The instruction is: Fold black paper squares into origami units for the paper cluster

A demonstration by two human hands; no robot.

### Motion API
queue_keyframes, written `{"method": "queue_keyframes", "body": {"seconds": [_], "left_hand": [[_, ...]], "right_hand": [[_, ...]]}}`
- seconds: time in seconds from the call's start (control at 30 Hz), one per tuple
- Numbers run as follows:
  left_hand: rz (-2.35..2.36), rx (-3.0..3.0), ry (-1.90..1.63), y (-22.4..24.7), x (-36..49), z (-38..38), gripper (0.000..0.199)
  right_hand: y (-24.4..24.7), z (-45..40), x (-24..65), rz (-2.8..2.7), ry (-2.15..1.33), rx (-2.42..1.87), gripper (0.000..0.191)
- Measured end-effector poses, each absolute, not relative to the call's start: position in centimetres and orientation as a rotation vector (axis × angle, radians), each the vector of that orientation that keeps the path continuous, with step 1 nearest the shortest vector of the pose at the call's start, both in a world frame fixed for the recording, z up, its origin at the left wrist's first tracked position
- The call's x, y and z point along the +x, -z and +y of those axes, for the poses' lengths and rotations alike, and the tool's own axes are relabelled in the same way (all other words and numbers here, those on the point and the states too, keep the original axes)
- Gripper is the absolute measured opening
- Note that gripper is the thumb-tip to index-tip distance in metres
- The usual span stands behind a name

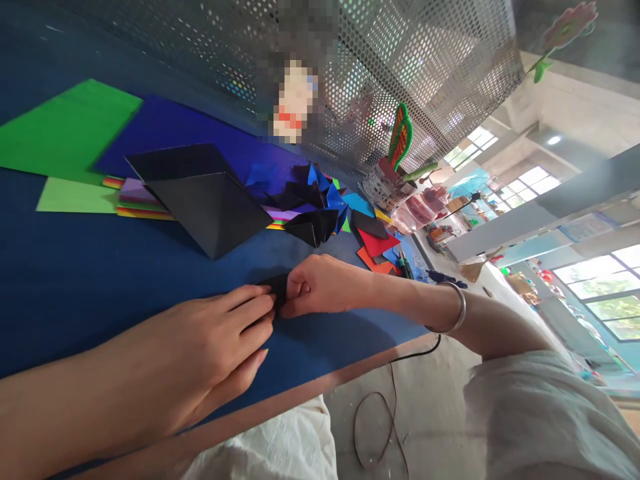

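A small piece of folded black paper (277,287) is low over the blue tabletop, between my two hands and mostly covered by them. My left hand (220,340) comes in from the left, its fingers pressed together on the paper's left end. My right hand (323,285) is curled, and its thumb and fingers pinch the right end. Just beyond my hands lie several folded black and blue paper pieces (314,227). To their left, a large folded black paper sheet (210,200) rests on a stack of coloured paper (137,193).
Green paper (65,133) and purple paper (165,127) lie at the back left, before a perforated metal panel (415,40). Red paper (377,243) and a dark-handled tool (404,263) are at the right. A decorated pot (385,187) stands behind. A cable (375,460) lies on the floor.
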State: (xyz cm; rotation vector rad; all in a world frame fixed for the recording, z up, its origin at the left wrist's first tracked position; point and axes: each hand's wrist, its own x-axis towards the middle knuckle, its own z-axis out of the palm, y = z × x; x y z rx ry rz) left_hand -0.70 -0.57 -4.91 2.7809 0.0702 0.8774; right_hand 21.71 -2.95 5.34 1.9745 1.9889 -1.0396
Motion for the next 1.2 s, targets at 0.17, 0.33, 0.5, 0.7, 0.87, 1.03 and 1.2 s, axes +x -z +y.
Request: {"method": "queue_keyframes", "body": {"seconds": [0.17,0.33,0.5,0.7,0.87,1.03,1.2], "left_hand": [[0.014,2.877,-0.779,4.8,-1.0,-0.3,0.039],[-0.021,2.855,-0.801,5.0,-1.3,-0.1,0.036],[0.022,2.878,-0.855,5.1,-1.2,-0.4,0.039],[0.064,2.931,-0.825,4.9,-1.1,-0.5,0.042],[0.052,2.951,-0.804,5.0,-1.2,-0.3,0.042],[0.074,2.982,-0.74,4.8,-1.5,-0.2,0.042],[0.195,2.962,-0.672,3.9,-1.7,-0.9,0.041]], "right_hand": [[-5.6,-2.6,21.9,2.005,1.032,1.924,0.018],[-5.6,-2.9,22.9,1.974,1.057,1.978,0.017],[-5.5,-3.1,25.2,1.886,1.077,2.058,0.018],[-5.2,-3.4,27.2,1.834,1.053,2.141,0.019],[-6.1,-3.2,27.0,1.862,1.041,2.138,0.016],[-6.8,-3.0,25.0,2.15,1.159,2.178,0.013],[-4.7,-2.8,23.3,2.159,1.467,1.978,0.024]]}}
